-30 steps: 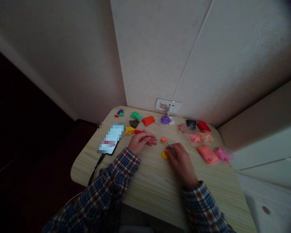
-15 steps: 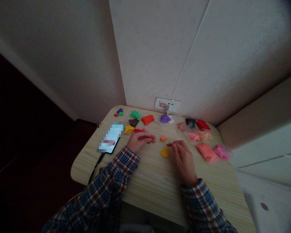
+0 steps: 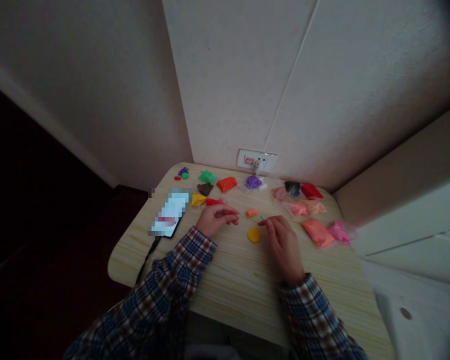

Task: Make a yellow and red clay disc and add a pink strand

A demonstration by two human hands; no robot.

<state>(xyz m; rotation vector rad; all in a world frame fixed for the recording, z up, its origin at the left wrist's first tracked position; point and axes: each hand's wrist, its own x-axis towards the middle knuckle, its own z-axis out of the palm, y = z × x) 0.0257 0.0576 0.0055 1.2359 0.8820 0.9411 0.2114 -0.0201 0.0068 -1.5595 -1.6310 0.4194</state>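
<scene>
A pale wooden table [image 3: 240,285] stands by a light wall [image 3: 225,100] with a socket [image 3: 257,160]. The right hand [image 3: 286,247] pinches a thin blue stick [image 3: 263,218]; the left hand [image 3: 213,220] curls loosely, fingers parted.

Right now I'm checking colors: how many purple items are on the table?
2: a purple cluster at the far-left corner and a purple packet below the wall socket. More could be hidden.

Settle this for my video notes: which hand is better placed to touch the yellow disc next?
Probably the right hand: it is nearer the yellow disc, though it seems to pinch a thin blue item; the left hand sits farther off.
</scene>
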